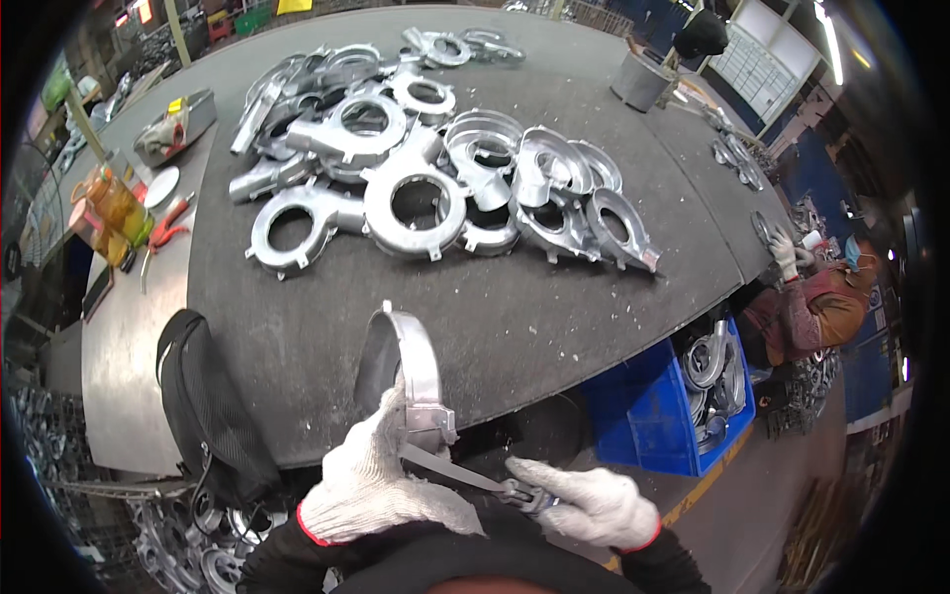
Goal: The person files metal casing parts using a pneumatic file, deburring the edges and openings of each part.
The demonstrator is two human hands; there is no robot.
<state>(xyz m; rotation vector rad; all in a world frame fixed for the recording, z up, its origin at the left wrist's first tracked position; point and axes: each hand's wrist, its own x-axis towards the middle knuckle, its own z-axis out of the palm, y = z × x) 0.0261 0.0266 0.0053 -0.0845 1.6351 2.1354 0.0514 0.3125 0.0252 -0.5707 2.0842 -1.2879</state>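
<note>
My left hand (376, 475), in a white knit glove with a red cuff, grips a silver cast metal housing (421, 361) that stands on edge at the table's near side. The housing has a curved wall and a squared flange at its lower end. My right hand (594, 503), gloved the same way, is closed round the grip of a flat-bladed hand tool (455, 469). Its thin grey blade runs left to the lower end of the housing, near my left palm. Whether the blade touches the metal, I cannot tell. The exact kind of tool does not show.
A pile of similar castings (414, 213) covers the table (297, 386) ahead. Black fabric (213, 406) lies over the near left edge. Pliers (168, 230) and bottles (119, 208) stand left. A blue bin (643, 421) holds castings at right, beside a co-worker (816, 312).
</note>
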